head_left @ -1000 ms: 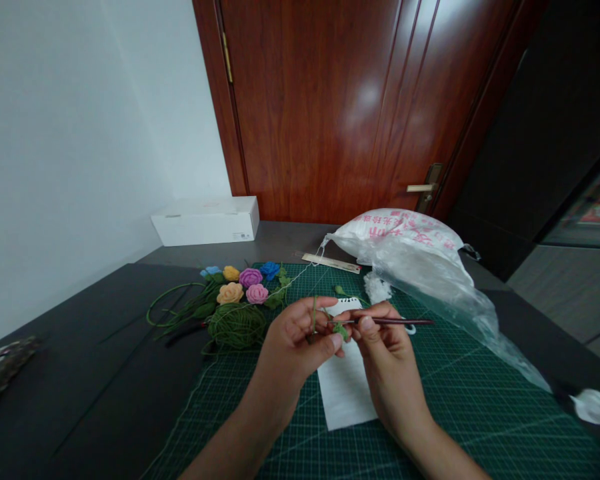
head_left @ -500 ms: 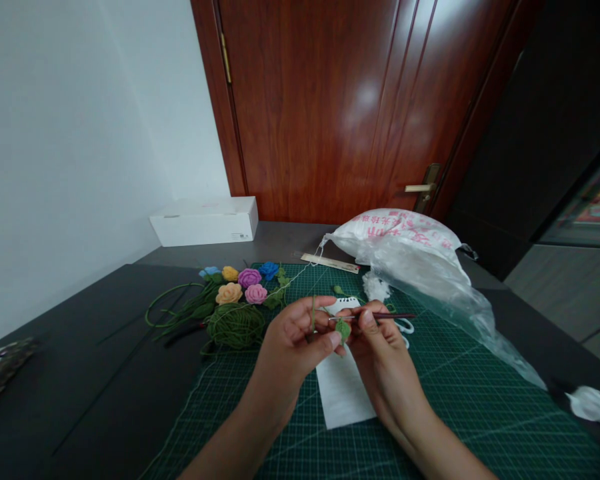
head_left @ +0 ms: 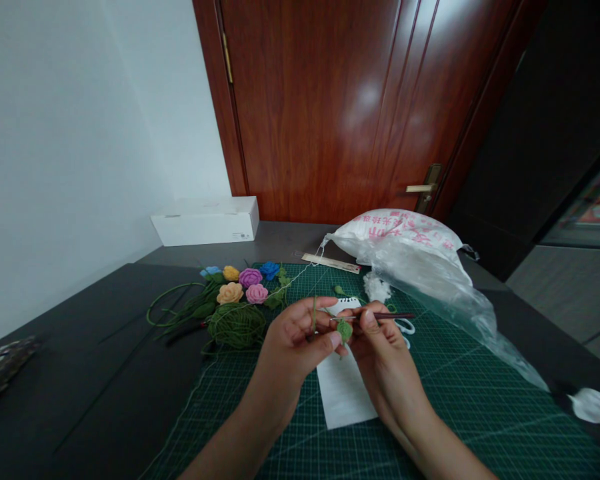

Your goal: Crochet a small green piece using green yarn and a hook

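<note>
before pink-lettered bag (head_left: pixel 397 230): left grip (head_left: pixel 291 340) pinching green crochet (head_left: pixel 345 331), right grip (head_left: pixel 387 357) pinching hook (head_left: pixel 395 316).

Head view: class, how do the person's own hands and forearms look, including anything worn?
The left hand and right hand are ungloved. Left forearm and right forearm show no sleeve, watch or bracelet.

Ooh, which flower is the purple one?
The purple flower sits between the yellow flower and the darker blue flower, just behind the pink flower. No other flower there is purple.
</note>
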The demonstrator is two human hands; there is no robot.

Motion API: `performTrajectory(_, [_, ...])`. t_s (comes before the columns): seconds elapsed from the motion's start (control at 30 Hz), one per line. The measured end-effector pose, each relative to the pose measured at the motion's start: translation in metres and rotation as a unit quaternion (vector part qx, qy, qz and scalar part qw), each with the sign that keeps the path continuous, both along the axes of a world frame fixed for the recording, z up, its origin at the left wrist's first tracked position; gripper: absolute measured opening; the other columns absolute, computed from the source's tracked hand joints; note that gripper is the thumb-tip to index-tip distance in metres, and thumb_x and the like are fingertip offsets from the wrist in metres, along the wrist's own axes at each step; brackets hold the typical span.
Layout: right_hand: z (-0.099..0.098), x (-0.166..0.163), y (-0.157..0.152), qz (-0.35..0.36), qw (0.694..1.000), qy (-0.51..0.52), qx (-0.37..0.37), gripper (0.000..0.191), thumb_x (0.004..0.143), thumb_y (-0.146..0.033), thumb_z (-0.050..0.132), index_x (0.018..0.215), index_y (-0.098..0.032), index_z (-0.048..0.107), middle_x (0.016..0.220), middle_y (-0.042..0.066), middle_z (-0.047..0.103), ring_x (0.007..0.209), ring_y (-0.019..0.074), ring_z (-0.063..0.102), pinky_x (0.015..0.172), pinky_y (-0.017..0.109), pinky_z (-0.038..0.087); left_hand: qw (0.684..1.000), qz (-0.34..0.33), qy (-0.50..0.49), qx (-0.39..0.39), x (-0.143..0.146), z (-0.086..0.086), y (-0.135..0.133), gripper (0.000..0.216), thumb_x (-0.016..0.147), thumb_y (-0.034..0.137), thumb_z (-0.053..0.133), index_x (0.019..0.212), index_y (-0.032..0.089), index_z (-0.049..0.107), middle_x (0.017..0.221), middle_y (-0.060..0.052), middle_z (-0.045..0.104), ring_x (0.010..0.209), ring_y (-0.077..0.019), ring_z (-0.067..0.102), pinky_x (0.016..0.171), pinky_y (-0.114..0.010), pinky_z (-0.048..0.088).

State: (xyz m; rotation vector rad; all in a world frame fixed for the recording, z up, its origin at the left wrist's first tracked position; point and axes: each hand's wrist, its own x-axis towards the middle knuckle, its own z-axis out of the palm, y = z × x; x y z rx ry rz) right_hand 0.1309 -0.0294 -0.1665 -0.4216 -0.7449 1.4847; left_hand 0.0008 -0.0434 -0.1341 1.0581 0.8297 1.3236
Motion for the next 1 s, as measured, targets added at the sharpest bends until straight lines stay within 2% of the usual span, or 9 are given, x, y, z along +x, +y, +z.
performTrajectory(1.0, [-0.0003,-0.0005,0.0011,-0.005,1.000,-0.001,-0.011,0.023,0.086,-0.038,0.078,0.076,-0.023,0.064,0.079,-0.001,0.071,0.064,0.0133,0.060,0.066,0.030,0.054,1.000,0.005,0.014,-0.004,-0.0021,-0.0004,0.0003,0.040,0.073,0.013,0.080,0.111,0.016,0.071,0.082,-0.002,0.077,0.067,-0.0148,0.070,0.072,-0.031,0.055])
